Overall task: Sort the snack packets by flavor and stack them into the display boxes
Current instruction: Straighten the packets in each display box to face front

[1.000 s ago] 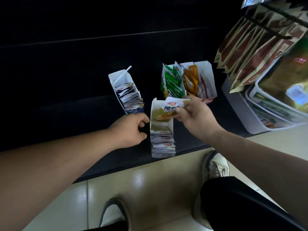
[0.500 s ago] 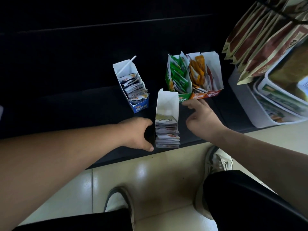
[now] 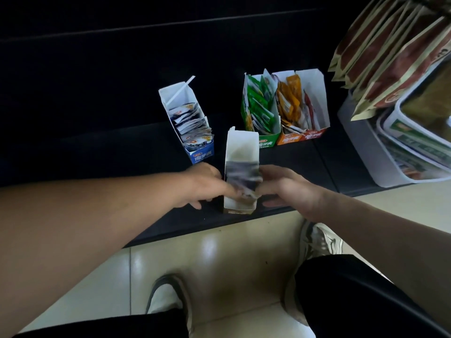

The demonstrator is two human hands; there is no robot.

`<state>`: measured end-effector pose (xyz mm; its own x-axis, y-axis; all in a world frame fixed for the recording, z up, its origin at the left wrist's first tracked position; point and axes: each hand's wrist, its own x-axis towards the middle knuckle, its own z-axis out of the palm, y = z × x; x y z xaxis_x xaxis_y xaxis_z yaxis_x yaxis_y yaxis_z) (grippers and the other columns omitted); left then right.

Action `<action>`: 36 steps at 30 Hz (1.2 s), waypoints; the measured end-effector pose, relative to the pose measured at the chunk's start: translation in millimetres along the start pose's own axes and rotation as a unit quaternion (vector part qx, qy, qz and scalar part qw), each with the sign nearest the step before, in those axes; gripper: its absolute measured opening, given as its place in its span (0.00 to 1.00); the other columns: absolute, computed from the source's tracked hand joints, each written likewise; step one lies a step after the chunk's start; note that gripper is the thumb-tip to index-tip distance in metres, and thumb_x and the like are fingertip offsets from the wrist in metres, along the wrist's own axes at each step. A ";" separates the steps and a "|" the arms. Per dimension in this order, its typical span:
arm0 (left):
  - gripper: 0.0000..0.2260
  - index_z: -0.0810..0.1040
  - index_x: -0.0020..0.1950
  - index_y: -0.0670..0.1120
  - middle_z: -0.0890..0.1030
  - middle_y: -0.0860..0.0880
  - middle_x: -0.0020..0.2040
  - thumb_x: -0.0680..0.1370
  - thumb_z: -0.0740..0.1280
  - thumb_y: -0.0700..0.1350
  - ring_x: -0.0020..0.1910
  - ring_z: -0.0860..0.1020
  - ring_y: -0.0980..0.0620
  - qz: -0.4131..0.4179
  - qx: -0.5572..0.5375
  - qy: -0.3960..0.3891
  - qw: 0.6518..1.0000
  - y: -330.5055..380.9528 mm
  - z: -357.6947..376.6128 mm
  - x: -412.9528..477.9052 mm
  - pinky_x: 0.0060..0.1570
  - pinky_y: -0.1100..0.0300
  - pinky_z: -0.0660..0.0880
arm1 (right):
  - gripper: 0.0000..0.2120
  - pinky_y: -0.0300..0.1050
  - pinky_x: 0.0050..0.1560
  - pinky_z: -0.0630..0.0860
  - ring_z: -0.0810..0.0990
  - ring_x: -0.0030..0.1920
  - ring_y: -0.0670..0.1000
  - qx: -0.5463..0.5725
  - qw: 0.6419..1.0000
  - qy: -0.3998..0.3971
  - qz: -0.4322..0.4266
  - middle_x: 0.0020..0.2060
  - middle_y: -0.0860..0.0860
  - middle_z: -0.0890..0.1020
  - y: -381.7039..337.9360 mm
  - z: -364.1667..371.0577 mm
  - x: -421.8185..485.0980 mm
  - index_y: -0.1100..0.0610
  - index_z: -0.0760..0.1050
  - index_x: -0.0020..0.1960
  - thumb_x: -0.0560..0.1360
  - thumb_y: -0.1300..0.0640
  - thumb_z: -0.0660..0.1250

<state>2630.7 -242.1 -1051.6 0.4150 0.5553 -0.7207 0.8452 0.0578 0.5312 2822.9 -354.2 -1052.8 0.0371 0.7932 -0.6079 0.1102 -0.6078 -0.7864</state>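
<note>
Printed front panels, characters too blurred to read: blue display box (image 3: 203, 155), 11 o'clock; green box (image 3: 267, 144), orange box (image 3: 290, 138), possibly red box (image 3: 315, 135), 1 o'clock.

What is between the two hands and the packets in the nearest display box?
Nothing visible. The left hand and right hand reach the packets inside the nearest display box from either side, with fingers at the stack. The packets are blurred, so the exact grip is unclear.

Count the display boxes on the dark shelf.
5: blue box at left, white box between both hands, then green, orange and red boxes side by side behind.
</note>
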 end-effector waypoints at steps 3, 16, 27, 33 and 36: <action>0.24 0.80 0.58 0.46 0.82 0.47 0.54 0.77 0.69 0.66 0.50 0.83 0.48 -0.040 -0.034 0.073 0.996 7.9 9.7 4.2 0.49 0.50 0.84 | 0.23 0.54 0.62 0.80 0.82 0.63 0.48 0.034 0.999 0.021 -0.003 0.59 0.44 0.85 -1.6 -3.7 -0.2 0.43 0.77 0.68 0.75 0.45 0.75; 0.08 0.79 0.59 0.49 0.85 0.44 0.50 0.82 0.68 0.49 0.44 0.87 0.47 0.018 -0.017 0.049 0.998 -6.2 12.8 -2.7 0.42 0.51 0.86 | 0.16 0.55 0.44 0.87 0.88 0.44 0.55 0.026 0.979 0.198 0.027 0.46 0.55 0.88 -14.7 9.5 18.4 0.56 0.81 0.51 0.78 0.43 0.72; 0.12 0.79 0.61 0.44 0.86 0.40 0.42 0.84 0.57 0.40 0.41 0.88 0.43 0.008 -0.053 0.056 0.997 -6.7 10.2 26.6 0.46 0.45 0.86 | 0.12 0.52 0.52 0.85 0.87 0.51 0.49 0.087 0.984 0.157 -0.006 0.51 0.48 0.88 -28.4 24.2 45.8 0.49 0.83 0.59 0.80 0.44 0.70; 0.07 0.78 0.53 0.44 0.84 0.43 0.45 0.85 0.62 0.44 0.41 0.86 0.45 0.060 -0.059 0.152 0.985 -3.8 -20.9 44.0 0.45 0.46 0.85 | 0.20 0.51 0.61 0.79 0.80 0.59 0.52 -0.031 0.971 0.237 0.003 0.60 0.49 0.81 -20.0 32.8 57.1 0.50 0.74 0.70 0.80 0.48 0.69; 0.07 0.83 0.52 0.47 0.85 0.47 0.47 0.81 0.65 0.45 0.46 0.84 0.45 0.109 0.033 0.203 0.973 -14.9 -31.5 37.9 0.50 0.48 0.83 | 0.12 0.41 0.51 0.75 0.80 0.54 0.50 -0.160 0.952 0.253 -0.058 0.57 0.49 0.81 -26.0 30.1 49.2 0.49 0.76 0.64 0.80 0.52 0.68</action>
<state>2623.2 -195.8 -1072.9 0.4303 0.8313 -0.3518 0.7776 -0.1434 0.6122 2792.0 -300.6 -1065.5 0.4703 0.8209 -0.3240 0.4378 -0.5357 -0.7220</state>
